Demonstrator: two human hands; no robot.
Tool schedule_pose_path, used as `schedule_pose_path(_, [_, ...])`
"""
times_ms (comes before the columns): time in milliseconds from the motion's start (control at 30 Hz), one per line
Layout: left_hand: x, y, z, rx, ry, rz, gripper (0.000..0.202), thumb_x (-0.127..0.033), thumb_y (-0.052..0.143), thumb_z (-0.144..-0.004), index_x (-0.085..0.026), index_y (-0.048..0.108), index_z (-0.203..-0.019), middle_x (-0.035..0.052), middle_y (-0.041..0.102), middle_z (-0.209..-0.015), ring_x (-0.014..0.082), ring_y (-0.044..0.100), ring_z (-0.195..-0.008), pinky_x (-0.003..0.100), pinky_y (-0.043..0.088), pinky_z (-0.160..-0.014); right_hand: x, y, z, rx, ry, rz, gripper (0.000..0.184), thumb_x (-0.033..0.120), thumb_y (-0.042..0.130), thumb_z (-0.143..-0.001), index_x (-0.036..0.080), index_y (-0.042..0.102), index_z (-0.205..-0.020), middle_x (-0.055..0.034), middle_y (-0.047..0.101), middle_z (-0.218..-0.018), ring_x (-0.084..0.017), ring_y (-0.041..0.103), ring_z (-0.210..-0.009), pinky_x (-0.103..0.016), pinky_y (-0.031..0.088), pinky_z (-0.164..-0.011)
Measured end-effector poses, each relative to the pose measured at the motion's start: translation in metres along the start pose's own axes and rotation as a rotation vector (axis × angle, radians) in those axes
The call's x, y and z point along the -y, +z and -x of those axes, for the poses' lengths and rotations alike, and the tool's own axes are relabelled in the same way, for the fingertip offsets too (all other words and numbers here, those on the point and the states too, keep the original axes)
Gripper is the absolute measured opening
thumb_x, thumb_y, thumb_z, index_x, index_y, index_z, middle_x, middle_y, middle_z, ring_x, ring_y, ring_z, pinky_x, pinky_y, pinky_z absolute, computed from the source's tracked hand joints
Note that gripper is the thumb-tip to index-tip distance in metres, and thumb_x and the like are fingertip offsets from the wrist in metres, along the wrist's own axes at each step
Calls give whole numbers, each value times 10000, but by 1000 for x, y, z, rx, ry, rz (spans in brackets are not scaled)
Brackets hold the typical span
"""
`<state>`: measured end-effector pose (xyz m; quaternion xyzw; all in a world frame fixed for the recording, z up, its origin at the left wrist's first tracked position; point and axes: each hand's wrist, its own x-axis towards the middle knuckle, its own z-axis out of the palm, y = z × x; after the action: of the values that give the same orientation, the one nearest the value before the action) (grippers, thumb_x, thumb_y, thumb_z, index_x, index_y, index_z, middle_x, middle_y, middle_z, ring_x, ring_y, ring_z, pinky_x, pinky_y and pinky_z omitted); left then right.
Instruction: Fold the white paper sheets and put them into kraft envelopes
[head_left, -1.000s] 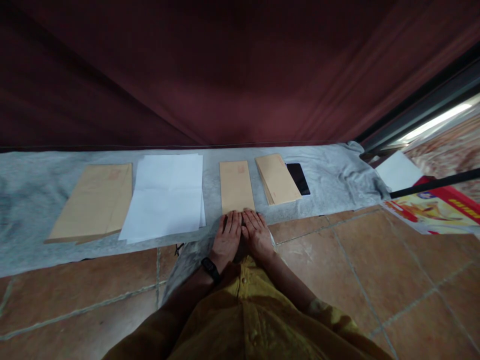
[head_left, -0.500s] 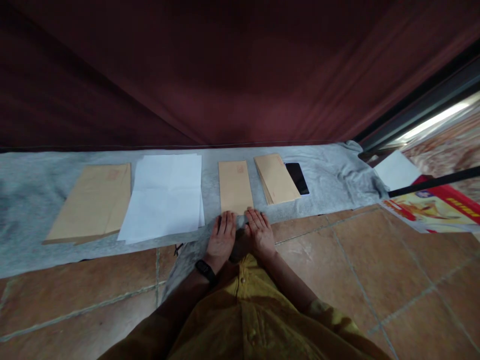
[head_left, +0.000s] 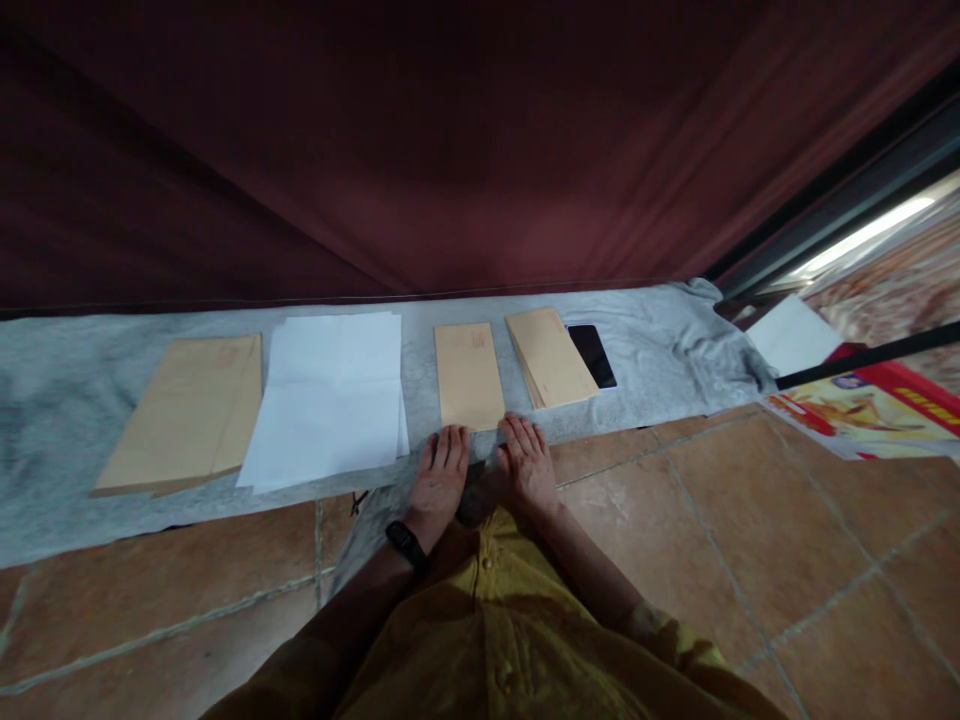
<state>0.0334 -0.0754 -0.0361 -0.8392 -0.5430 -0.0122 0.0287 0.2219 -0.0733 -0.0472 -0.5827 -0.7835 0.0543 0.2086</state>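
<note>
Head view gives me two bare hands at the near side of a cloth-covered worktop (head_left: 675,345), with the single brown envelope (head_left: 470,375) lying flat just ahead of them, its near end close to the worktop's front edge. Left hand (head_left: 439,475) and right hand (head_left: 531,465) both have a wide, flat grip, fingers stretched and nothing held that I can see; the fingertips sit at the envelope's near corners, though I can't tell whether they touch it. My worry is a careless push: pressure on that near end could skew the envelope, or drag the soft cloth into a ruck beneath it. Swinging right might knock the fanned envelope stack (head_left: 551,355) and shift the phone (head_left: 592,355) that looks partly tucked under it, while a leftward sweep could scatter the loose white sheets (head_left: 334,400), whose edges don't line up
</note>
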Motion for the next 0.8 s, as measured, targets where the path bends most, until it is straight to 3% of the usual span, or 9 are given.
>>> schedule_pose_path(100, [0,4,-1,6,7,-34,582,-103,352,-943,-53,378,-1523,234,482,-1513,316,415,-1444,530,329,-1201,11,0,-2,3,-28,-16,530,277,401,-1040,77,381,-1530,-156,380,-1596,-291,284,-1506,-525,273,-1219])
schedule_pose_path(333, [4,13,-1,-2,2,-2,581,-89,357,-910,-23,440,-1481,222,496,-1507,315,396,-1456,517,313,-1215,36,8,-13,117,-165,-108,561,354,425,-1044,101,372,-1543,-134,445,-1560,-248,345,-1477,-478,287,-1232])
schedule_pose_path(800, [11,20,10,-171,-43,74,628,-160,395,-946,-54,297,-1557,228,491,-1509,317,407,-1447,510,358,-1178,19,5,-9,64,-80,-45,520,258,437,-1030,147,401,-1537,-101,446,-1564,-221,369,-1470,-456,260,-1241])
